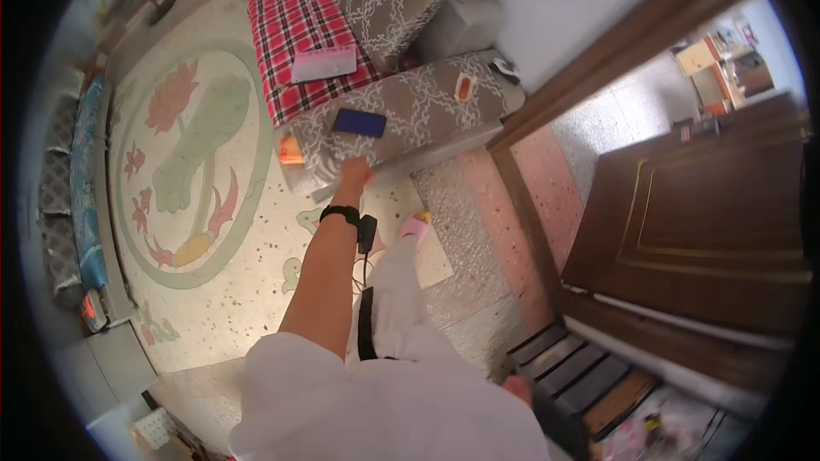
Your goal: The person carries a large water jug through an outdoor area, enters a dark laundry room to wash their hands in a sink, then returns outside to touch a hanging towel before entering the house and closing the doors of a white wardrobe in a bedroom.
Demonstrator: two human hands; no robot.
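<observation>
My left hand reaches forward at the near edge of a grey-brown patterned sofa seat. Its fingers are too small and blurred to read, and nothing can be made out in it. Just beyond lies a dark blue phone, apart from the hand. A black wristband with a small black box and a cable is on my left wrist. Low on the right, a bit of my right hand shows beside my white clothing; its fingers are hidden.
A red plaid cloth, a pale pink-white flat item, a patterned cushion and a small orange-white object lie on the sofa. A brown door stands open at right, above a slatted rack.
</observation>
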